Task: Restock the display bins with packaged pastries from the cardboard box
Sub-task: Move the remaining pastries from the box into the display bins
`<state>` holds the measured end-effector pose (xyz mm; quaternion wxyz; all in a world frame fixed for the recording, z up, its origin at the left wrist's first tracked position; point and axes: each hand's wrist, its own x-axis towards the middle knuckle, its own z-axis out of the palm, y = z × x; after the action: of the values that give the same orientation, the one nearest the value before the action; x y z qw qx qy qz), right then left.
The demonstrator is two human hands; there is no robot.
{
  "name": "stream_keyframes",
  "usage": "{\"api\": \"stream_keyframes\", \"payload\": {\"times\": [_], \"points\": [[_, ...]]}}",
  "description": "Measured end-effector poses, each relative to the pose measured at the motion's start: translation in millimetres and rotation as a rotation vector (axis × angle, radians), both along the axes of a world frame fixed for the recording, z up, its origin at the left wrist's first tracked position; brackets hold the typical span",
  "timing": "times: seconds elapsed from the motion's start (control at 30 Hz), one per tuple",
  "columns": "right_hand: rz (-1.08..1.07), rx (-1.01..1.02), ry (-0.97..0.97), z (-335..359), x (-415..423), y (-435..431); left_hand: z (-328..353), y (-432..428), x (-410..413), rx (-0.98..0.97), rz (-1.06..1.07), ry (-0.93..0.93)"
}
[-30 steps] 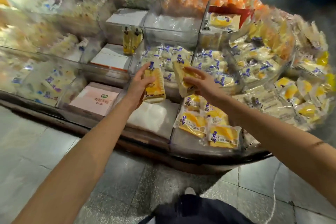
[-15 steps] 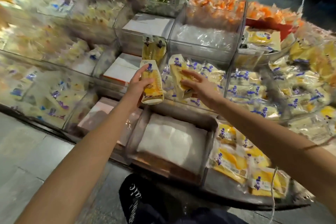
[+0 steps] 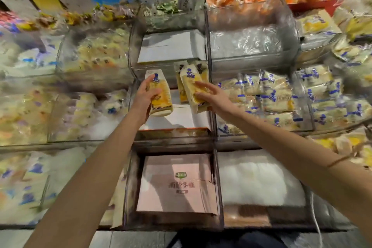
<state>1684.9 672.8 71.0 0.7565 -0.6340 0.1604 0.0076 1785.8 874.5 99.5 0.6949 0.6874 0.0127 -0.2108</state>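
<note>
Pastry pack one (image 3: 161, 96) stands upright in the left hand (image 3: 144, 97), whose grip is wrapped round it. Pastry pack two (image 3: 191, 84) leans in the right hand (image 3: 214, 99), whose grip holds it with fingers laid on top. Both are up over the middle bin (image 3: 173, 139), which has a white box (image 3: 181, 118) in it and two more packs (image 3: 202, 69) at the back. The right bin (image 3: 259, 137) is full of stacked packs (image 3: 265, 96). The low bin (image 3: 129, 187) holds a pink box (image 3: 177, 185).
</note>
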Motion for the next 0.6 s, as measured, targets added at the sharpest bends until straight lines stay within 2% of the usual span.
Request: {"api": "stream_keyframes", "payload": {"times": [0.33,0.6], "points": [[-0.015,-0.072,0.009,-32.1,71.0,48.5,-39.4,29.8,72.0,0.016,-0.118,0.057],[0.025,-0.231,-0.017,-57.1,120.5,73.6,-63.4,38.5,114.5,0.041,-0.214,0.046]]}}
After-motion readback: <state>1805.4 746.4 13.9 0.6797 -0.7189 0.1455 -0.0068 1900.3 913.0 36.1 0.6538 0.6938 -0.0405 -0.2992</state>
